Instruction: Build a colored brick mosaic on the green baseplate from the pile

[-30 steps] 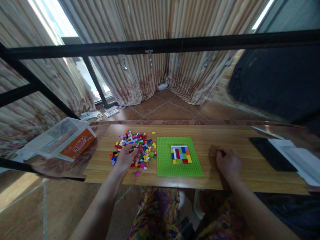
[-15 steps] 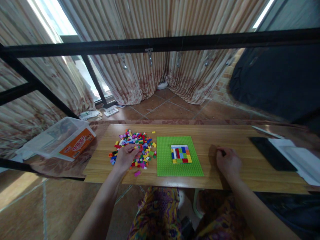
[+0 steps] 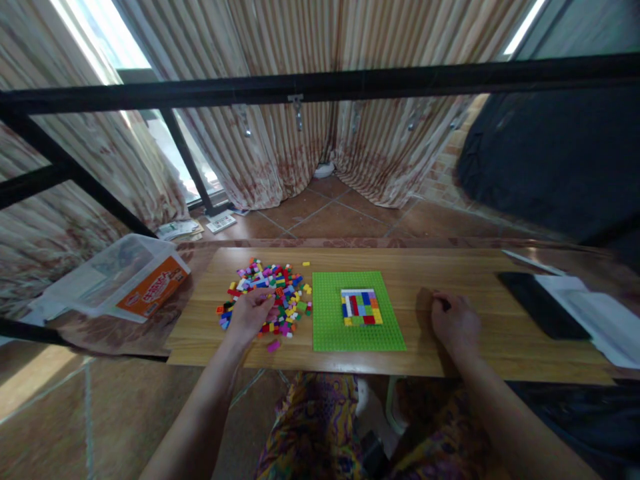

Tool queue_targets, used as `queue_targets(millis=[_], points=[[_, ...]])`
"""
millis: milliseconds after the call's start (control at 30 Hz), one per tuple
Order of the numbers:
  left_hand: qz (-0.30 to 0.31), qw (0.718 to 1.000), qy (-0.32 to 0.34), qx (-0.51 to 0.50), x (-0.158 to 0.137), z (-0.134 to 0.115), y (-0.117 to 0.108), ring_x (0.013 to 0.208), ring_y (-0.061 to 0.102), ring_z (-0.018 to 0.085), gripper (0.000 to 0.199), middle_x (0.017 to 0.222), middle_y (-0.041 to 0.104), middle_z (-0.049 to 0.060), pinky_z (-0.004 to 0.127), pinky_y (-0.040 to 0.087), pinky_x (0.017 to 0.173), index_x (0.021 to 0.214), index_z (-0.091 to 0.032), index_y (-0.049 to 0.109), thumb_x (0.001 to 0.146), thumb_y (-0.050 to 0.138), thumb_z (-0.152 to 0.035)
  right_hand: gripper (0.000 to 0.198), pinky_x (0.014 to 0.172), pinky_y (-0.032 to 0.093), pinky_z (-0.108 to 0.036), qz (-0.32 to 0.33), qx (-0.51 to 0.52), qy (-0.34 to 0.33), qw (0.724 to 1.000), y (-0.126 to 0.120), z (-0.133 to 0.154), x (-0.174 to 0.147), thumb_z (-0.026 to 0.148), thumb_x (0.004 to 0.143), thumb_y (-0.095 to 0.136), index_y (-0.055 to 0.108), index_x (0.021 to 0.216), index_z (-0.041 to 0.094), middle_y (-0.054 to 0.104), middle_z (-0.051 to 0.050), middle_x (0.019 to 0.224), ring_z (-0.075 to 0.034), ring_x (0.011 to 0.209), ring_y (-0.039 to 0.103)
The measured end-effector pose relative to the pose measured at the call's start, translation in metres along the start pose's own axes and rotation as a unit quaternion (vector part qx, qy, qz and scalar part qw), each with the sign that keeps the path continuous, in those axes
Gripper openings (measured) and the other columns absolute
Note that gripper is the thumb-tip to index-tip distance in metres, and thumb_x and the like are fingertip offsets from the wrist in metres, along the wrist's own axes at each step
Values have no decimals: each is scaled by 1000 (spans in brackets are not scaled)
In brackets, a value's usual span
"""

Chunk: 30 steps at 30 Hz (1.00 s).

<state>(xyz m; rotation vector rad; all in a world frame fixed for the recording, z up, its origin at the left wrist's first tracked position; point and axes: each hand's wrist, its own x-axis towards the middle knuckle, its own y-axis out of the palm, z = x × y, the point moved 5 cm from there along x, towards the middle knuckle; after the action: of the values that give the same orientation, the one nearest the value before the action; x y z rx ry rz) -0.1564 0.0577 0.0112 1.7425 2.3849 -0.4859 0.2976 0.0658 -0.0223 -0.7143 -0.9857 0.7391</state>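
Note:
My left hand lies on the near edge of a pile of small coloured bricks, its fingertips curled in among them; whether they pinch a brick is hidden. To the right of the pile lies a green baseplate. A flat rectangle of mixed coloured bricks is fixed near its middle. My right hand rests on the wooden table to the right of the baseplate, fingers curled under and apart from the bricks.
A loose pink brick sits by the table's near edge, and a yellow one lies behind the pile. A clear plastic box with an orange label stands at left. A black tablet and white papers are at right. A black metal bar crosses overhead.
My left hand's fingers have shifted slightly within the brick pile. My right hand has stayed where it was. The view has drifted a little.

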Motion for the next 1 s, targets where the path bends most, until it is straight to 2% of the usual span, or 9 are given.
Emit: queue_targets(millis=[133,267,433,567,667,800,1000], points=[[12,1000,-21,8,0,0,1,46,61,12,34,55,64,-4,24,53,50,106,-13,65,72,66,-14,35,67,38,-32,-6,1,9,1000,0,-1,0,33,83,44,72,88,14,66,-12,86,-19,72,53],[34,999,0,6,-2,-3,5,50,61,11,32,62,68,-2,22,51,52,101,-13,69,70,68,-21,35,68,39,-32,-3,-3,5,1000,1,-1,0,33,82,44,73,88,14,66,-11,84,-20,74,53],[87,992,78,55,-16,-10,23,60,62,13,24,69,71,0,23,47,57,86,-16,74,72,67,-33,36,68,38,-32,5,-7,18,1000,0,-1,0,33,83,43,72,90,14,66,-12,88,-19,73,53],[104,980,148,86,-32,-16,49,69,64,15,16,73,73,0,25,47,67,79,-19,76,75,64,-30,35,69,38,-32,9,-6,22,1000,-1,1,0,32,82,43,72,90,14,66,-13,87,-19,73,52],[86,977,179,79,-41,-15,72,75,65,16,14,79,74,1,27,48,73,78,-21,76,77,62,-26,35,69,38,-32,2,7,18,1000,-2,2,0,32,82,43,72,89,14,65,-12,85,-19,73,51],[22,970,223,90,-48,-12,97,74,64,15,13,79,73,1,27,49,73,81,-22,75,80,62,-24,34,71,39,-32,-7,17,9,1000,-2,3,0,31,82,43,72,88,14,65,-11,85,-20,76,52],[-51,959,257,110,-49,-6,121,73,63,14,13,78,70,2,26,49,71,79,-20,72,83,60,-18,34,71,39,-32,1,14,11,1000,-1,2,0,31,82,43,72,89,15,65,-11,86,-19,75,52]])
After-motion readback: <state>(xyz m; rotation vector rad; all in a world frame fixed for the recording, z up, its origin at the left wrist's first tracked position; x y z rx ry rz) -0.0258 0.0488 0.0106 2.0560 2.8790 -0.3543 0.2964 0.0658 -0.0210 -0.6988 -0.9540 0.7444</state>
